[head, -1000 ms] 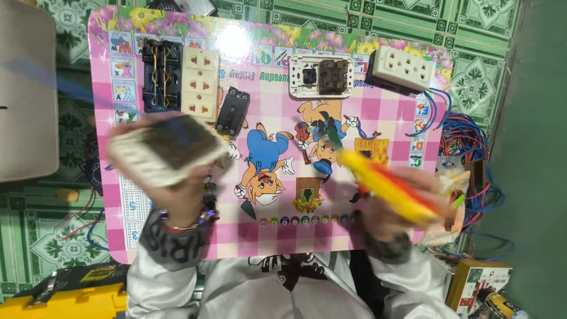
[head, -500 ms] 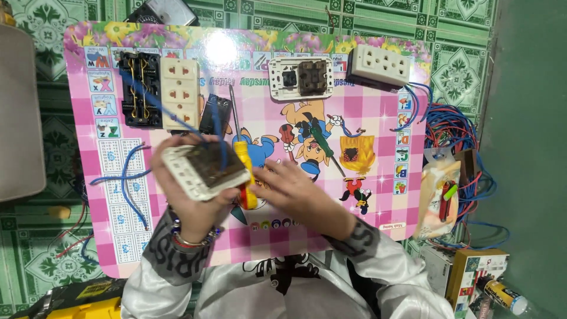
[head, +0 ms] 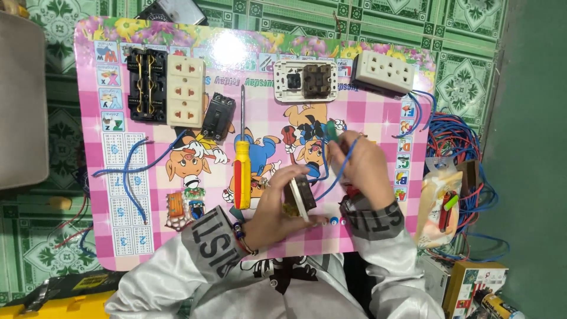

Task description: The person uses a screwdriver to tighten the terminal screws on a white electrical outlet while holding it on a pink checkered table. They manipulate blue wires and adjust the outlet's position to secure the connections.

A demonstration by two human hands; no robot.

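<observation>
My left hand (head: 277, 204) grips a white switch module (head: 300, 198), turned on edge over the pink cartoon table (head: 366, 118). My right hand (head: 361, 168) pinches a blue wire (head: 336, 171) that runs down to the module. A yellow-handled screwdriver (head: 242, 171) lies on the table just left of my left hand, its shaft pointing away from me. A small black switch body (head: 218, 116) lies beyond it.
A black socket back (head: 146, 84) and cream socket face (head: 186, 91) lie at the far left, a white switch plate (head: 306, 80) at centre, a white socket block (head: 384, 72) at far right. Loose blue wire (head: 133, 171) lies left. Wire tangle (head: 458, 139), bag (head: 440, 201) and boxes sit right.
The screwdriver left my right hand and now lies on the table. My right hand took up the blue wire, and the module in my left hand turned on edge and moved right.
</observation>
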